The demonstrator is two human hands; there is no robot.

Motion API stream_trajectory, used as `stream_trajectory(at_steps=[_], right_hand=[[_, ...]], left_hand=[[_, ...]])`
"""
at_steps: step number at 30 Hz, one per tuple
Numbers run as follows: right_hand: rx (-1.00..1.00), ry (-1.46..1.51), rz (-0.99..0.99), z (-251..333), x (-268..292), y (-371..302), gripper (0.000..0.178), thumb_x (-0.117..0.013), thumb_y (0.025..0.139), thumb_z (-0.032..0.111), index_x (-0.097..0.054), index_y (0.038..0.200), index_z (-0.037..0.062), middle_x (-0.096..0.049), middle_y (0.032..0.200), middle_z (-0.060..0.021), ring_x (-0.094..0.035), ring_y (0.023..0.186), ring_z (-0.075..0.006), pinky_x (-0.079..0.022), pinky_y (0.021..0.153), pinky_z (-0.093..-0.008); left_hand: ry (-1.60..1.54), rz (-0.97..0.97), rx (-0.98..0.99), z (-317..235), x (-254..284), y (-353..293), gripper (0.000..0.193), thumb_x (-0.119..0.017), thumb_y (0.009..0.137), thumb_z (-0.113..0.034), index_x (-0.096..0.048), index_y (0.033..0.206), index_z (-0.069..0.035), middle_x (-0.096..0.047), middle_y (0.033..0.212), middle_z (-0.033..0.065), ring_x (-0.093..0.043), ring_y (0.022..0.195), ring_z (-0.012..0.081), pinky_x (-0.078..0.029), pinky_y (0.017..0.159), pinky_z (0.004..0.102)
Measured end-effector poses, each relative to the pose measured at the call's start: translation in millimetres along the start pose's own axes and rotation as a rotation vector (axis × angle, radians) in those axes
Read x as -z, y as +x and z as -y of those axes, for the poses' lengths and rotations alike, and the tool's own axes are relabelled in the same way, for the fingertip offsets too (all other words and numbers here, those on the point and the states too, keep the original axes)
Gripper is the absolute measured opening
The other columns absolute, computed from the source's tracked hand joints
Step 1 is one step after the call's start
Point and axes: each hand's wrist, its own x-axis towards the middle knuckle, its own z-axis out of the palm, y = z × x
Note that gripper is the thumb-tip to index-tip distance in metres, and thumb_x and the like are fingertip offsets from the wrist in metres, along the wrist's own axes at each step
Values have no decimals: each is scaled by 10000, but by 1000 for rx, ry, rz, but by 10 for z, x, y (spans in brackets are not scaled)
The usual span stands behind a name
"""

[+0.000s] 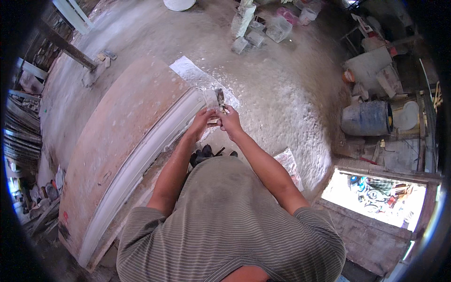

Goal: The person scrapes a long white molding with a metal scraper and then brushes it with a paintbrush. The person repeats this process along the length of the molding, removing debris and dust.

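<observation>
two hands, close together. right hand (pixel 230 122) gripped on one small tool (pixel 220 96), its dark end pointing away; left hand (pixel 201 123) just beside, fingers curled, cannot tell whether it holds anything. one long white moulding (pixel 152 143) runs from near the hands down their left, along one broad, stained board (pixel 122 105). floor (pixel 282 89) beyond: grey, white-spattered. one blue drum (pixel 364 119) lying far right.

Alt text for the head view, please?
A person in a striped shirt holds a small tool in the right grip, left grip close beside it, near the end of a long white strip on a table. A blue barrel is at right.
</observation>
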Motion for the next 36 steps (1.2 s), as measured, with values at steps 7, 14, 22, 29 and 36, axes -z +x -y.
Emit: stream_trajectory(at_steps=[7, 14, 22, 29, 36], right_hand=[[618, -1216, -55, 0, 109, -293, 301, -545, 936, 169, -603, 1163, -20, -613, 1036, -202, -673, 724, -371, -548, 629, -473], [579, -1311, -56, -98, -101, -188, 188, -507, 907, 141, -615, 856, -4, -621, 922, -241, -662, 797, -425, -537, 680, -543], [550, -1333, -77, 19, -76, 239, 179, -574, 844, 144, -671, 833, -5, -642, 912, -219, -685, 775, -400, -569, 707, -478], [589, -1450, 4, 101, -358, -30, 196, -522, 875, 115, -644, 845, -35, -630, 907, -243, -679, 764, -414, -562, 676, -498], [606, -1444, 91, 101, -400, -115, 140, -546, 863, 93, -623, 850, -23, -622, 909, -229, -681, 753, -394, -567, 669, -496]], left_hand=[[142, -180, 54, 252, 291, 276, 218, -549, 974, -141, -614, 977, 67, -681, 808, 165, -674, 619, 256, -599, 605, 379], [182, -260, -5, 328, 375, 427, 225, -581, 906, -107, -639, 853, 104, -671, 768, 178, -677, 598, 263, -588, 548, 366], [222, -197, 7, 309, 384, 393, 235, -604, 876, -93, -653, 791, 121, -684, 748, 196, -706, 628, 274, -592, 554, 363], [251, -213, -13, 264, 462, 303, 207, -634, 860, -95, -676, 822, 104, -690, 747, 172, -697, 618, 247, -592, 574, 354], [256, -169, -61, 193, 483, 223, 221, -633, 873, -112, -667, 825, 101, -685, 748, 174, -698, 627, 253, -594, 588, 353]])
